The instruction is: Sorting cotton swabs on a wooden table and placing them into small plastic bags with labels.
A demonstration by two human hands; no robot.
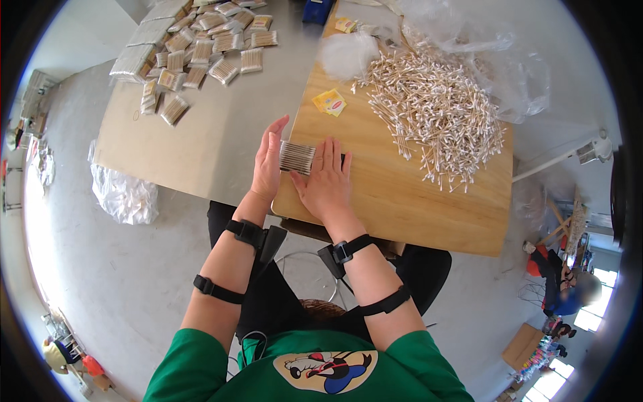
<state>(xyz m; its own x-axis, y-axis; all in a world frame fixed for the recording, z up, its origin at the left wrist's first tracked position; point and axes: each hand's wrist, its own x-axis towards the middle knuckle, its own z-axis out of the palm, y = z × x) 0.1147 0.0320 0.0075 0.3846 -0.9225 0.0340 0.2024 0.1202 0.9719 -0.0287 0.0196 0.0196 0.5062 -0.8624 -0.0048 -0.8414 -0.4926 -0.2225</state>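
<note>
At far left, can see a crumpled white plastic bag (124,194) hanging beside the edge of a smooth tan-grey table (214,134). On its far part, can see wrapped stacks (130,61) set in a row, then a loose scatter of small clear packets of swabs (201,52), some overlapping, some showing yellow labels.

Next, see the left hand (267,161) held on edge, palm facing right, with fingers nearly straight and close together, closed on nothing. Just right of that palm, find a flat bundle of swabs (297,158) lying in parallel rows at the wooden board's (402,208) left edge, between both hands; cannot tell actual contact on the left.

Then see the right hand (327,177) laid palm down over the bundle's right side, with straight fingers slightly apart and thumb stretched left along the near edge; cannot tell any grip beneath the palm.

Beyond the hands, note yellow cards (329,102) flat on the board. Further right, see a big loose heap of swabs (442,107), with clear plastic sheeting (516,74) rumpled behind and beside it. At far right, make out a seated person (566,288), blurred and well apart from the board
</note>
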